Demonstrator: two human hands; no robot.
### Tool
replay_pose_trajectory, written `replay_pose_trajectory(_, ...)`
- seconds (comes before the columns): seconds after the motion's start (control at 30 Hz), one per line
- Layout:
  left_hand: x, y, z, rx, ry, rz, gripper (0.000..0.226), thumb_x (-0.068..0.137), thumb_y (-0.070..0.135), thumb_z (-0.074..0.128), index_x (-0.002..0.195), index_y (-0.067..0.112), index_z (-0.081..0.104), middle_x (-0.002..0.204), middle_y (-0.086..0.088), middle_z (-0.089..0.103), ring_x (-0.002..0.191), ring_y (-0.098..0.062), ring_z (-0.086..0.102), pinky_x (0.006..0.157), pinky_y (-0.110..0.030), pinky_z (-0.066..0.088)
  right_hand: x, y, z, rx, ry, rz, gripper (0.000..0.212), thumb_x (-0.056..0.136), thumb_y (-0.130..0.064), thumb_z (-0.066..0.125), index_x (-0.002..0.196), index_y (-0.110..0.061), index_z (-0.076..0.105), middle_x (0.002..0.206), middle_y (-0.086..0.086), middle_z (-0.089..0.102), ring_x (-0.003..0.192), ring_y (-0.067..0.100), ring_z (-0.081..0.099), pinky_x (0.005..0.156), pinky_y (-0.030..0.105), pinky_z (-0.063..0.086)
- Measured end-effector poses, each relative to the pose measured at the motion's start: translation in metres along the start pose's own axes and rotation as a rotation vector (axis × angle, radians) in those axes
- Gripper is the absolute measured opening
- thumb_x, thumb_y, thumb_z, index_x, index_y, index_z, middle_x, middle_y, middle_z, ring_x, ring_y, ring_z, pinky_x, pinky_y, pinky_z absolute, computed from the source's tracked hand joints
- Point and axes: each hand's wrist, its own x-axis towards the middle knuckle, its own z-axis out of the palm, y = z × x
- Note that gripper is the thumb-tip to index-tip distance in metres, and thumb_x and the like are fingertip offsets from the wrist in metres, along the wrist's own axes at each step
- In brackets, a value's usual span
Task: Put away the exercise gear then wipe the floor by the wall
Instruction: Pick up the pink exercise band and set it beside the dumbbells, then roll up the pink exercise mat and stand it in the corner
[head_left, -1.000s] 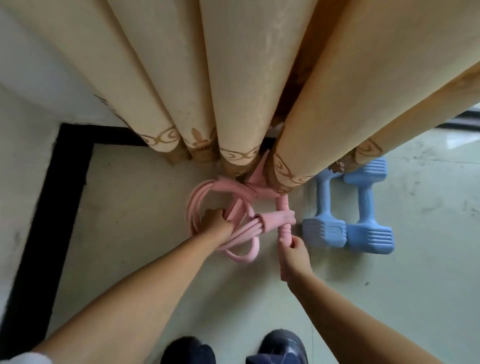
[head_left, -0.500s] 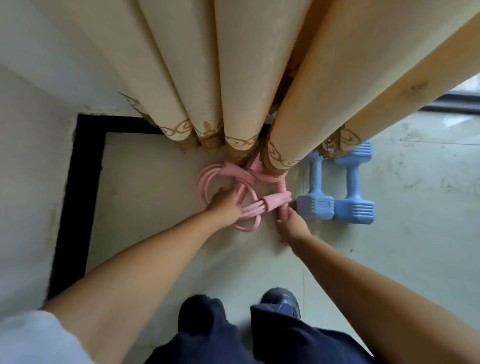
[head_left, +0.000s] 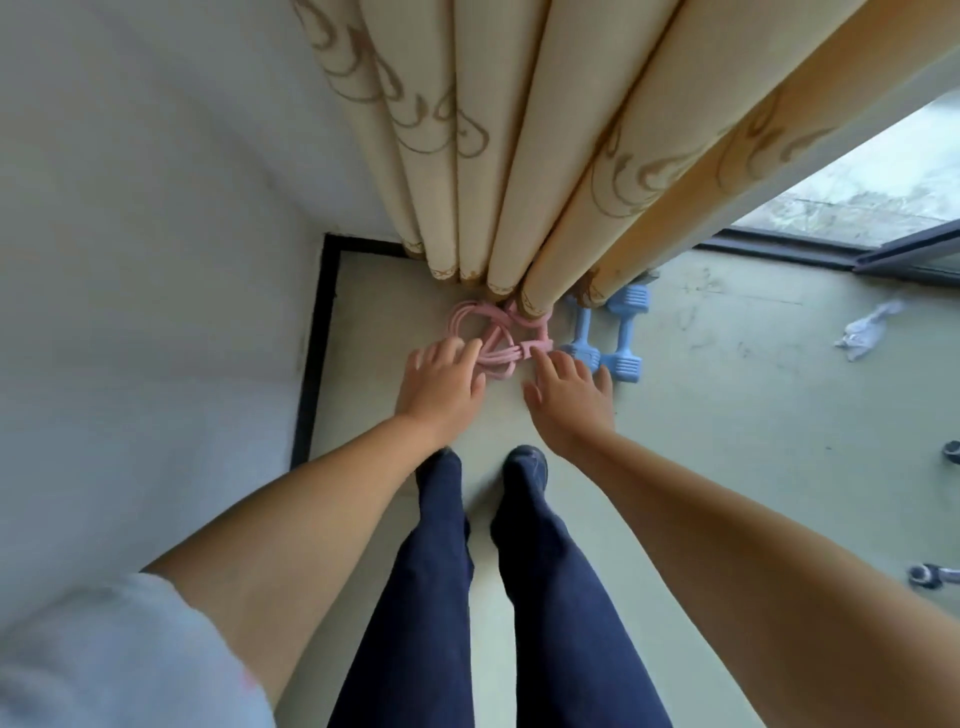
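Note:
A pink resistance band (head_left: 496, 338) lies coiled on the pale floor at the foot of the beige curtain (head_left: 545, 171), partly tucked under its hem. Two light blue dumbbells (head_left: 608, 338) lie side by side just right of it. My left hand (head_left: 441, 384) hovers above the band's near left side, fingers spread and empty. My right hand (head_left: 566, 400) is raised over its right end beside the dumbbells, fingers apart, holding nothing.
A white wall (head_left: 156, 260) with a black skirting strip (head_left: 311, 353) runs along the left. A crumpled white cloth (head_left: 867, 332) lies on the floor at right, near the dark window track (head_left: 789, 254). My legs and shoes are below the hands.
Both hands have let go of the pink band and lifted away from it. My head has risen, so the floor, band and dumbbells look farther off.

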Motion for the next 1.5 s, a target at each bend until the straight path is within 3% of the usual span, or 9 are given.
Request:
replay_pose_trajectory(0.1,-0.054,0.015,-0.048,0.050,0.055,0.009,0.053,0.099,0.033,0.036,0.148,0.018,0.024,0.149,-0.006,0.031,0.138,-0.024,0.027,0.117,-0.051,0.009,-0.051,-0.019,-0.051,-0.049,0.053,-0.043,0.055,0.100,-0.042,0.024,0.151,-0.027,0.010,0.156,0.001,0.020,0.145,0.021,0.012,0.117,0.052,0.003)
replay_pose_trajectory(0.23,-0.105,0.027,-0.087,0.094,0.098,-0.015,0.058,0.100,0.036,0.034,0.151,0.018,0.015,0.154,-0.007,0.022,0.143,-0.023,0.021,0.117,-0.052,0.004,-0.098,-0.042,-0.097,-0.096,0.116,-0.082,0.057,0.101,-0.044,0.020,0.152,-0.028,0.001,0.160,-0.001,0.004,0.148,0.018,-0.005,0.117,0.053,-0.005)
replay_pose_trajectory(0.4,-0.152,0.026,-0.107,0.086,0.170,-0.105,0.058,0.100,0.037,0.032,0.152,0.018,0.013,0.154,-0.006,0.023,0.143,-0.022,0.021,0.117,-0.052,0.008,-0.125,-0.061,-0.122,-0.167,0.118,-0.249,0.055,0.101,-0.043,0.024,0.151,-0.030,0.004,0.160,0.000,0.002,0.148,0.021,-0.005,0.118,0.053,-0.005)
replay_pose_trajectory(0.57,-0.189,0.022,-0.103,-0.014,0.205,-0.366,0.059,0.100,0.038,0.031,0.152,0.019,0.010,0.156,-0.007,0.020,0.144,-0.022,0.018,0.118,-0.051,0.009,-0.123,-0.071,-0.143,-0.255,0.069,-0.442,0.056,0.101,-0.041,0.025,0.152,-0.027,0.005,0.160,0.002,0.004,0.148,0.020,-0.004,0.117,0.050,-0.005)
replay_pose_trajectory(0.8,-0.226,0.088,-0.056,-0.297,0.379,-0.898,0.059,0.100,0.039,0.031,0.152,0.019,0.011,0.156,-0.005,0.020,0.145,-0.020,0.018,0.119,-0.048,0.008,-0.119,-0.073,-0.158,-0.512,0.063,-0.901,0.056,0.101,-0.038,0.024,0.152,-0.026,0.004,0.159,0.002,0.006,0.147,0.019,-0.001,0.118,0.050,0.001)
replay_pose_trajectory(0.9,-0.246,0.140,-0.029,-0.432,0.387,-1.019,0.059,0.101,0.040,0.027,0.152,0.021,0.004,0.159,-0.004,0.011,0.147,-0.020,0.011,0.118,-0.046,0.003,-0.134,-0.069,-0.156,-0.613,0.054,-1.053,0.055,0.101,-0.036,0.024,0.152,-0.026,0.005,0.159,0.003,0.007,0.147,0.019,0.001,0.118,0.051,0.003)
replay_pose_trajectory(1.0,-0.275,0.175,-0.004,-0.495,0.431,-1.134,0.057,0.101,0.039,0.027,0.152,0.023,0.006,0.158,-0.004,0.014,0.146,-0.019,0.012,0.119,-0.047,0.005,-0.161,-0.072,-0.148,-0.767,0.018,-1.250,0.055,0.101,-0.035,0.023,0.152,-0.024,0.004,0.159,0.004,0.006,0.147,0.018,0.001,0.117,0.051,0.003)
replay_pose_trajectory(1.27,-0.403,0.262,0.079,-0.637,0.639,-1.658,0.053,0.101,0.037,0.028,0.151,0.021,0.015,0.155,-0.006,0.023,0.144,-0.021,0.020,0.118,-0.048,0.010,-0.301,-0.066,-0.070,-1.037,-0.081,-1.795,0.053,0.102,-0.040,0.017,0.152,-0.024,0.005,0.160,0.004,0.005,0.148,0.021,0.001,0.118,0.052,0.004)
replay_pose_trajectory(1.5,-0.483,0.433,0.202,-0.857,0.623,-2.008,0.055,0.102,0.037,0.024,0.152,0.020,0.010,0.155,-0.005,0.019,0.144,-0.020,0.016,0.118,-0.047,0.007,-0.446,0.042,0.025,-1.170,-0.229,-2.152,0.053,0.102,-0.041,0.019,0.152,-0.027,0.008,0.160,0.001,0.007,0.148,0.019,0.002,0.117,0.050,-0.002)
